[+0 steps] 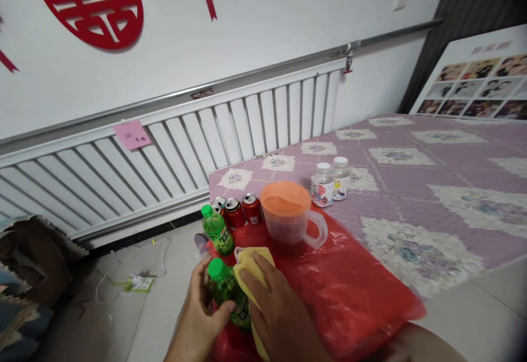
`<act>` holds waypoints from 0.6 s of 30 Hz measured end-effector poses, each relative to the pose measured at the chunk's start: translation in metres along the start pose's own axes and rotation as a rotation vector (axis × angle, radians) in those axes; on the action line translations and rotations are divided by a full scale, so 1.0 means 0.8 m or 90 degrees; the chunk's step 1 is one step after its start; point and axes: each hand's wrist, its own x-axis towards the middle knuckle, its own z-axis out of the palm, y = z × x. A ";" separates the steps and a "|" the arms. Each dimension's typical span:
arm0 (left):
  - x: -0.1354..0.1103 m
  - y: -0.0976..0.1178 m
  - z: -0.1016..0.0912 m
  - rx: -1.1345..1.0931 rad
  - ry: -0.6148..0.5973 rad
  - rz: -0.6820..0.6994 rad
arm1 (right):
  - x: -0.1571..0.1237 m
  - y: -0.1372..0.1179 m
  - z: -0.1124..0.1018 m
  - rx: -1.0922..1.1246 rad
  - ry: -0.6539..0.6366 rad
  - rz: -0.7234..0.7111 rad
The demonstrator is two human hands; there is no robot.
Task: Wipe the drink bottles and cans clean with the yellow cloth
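A green plastic bottle [225,287] with a bright green cap is tilted at the near edge of a red plastic sheet [346,279]. My left hand [201,312] is closed around its side, thumb across the front. In my right hand [275,307] is a folded yellow cloth [257,257], pressed against the bottle's right side. A second green bottle [218,230] stands just beyond. Behind it are several red drink cans [252,209]. To their right stands a clear pitcher [285,224] with an orange lid.
Two clear jars [323,186] with white lids stand on the purple floral bedspread [395,186]. A white radiator [247,126] with a pink note [132,134] runs along the wall. A power strip [141,283] with cables lies on the floor. A photo board [477,76] leans at the right.
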 end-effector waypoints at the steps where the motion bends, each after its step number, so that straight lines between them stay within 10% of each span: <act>1: 0.001 -0.001 -0.001 -0.011 -0.007 -0.008 | 0.000 -0.001 -0.001 0.004 -0.001 -0.012; 13: -0.005 0.016 -0.001 0.024 -0.109 -0.041 | 0.002 0.007 0.007 0.058 0.004 0.024; 18: -0.003 0.016 0.003 -0.001 -0.119 -0.048 | 0.000 0.025 0.031 0.093 -0.122 0.126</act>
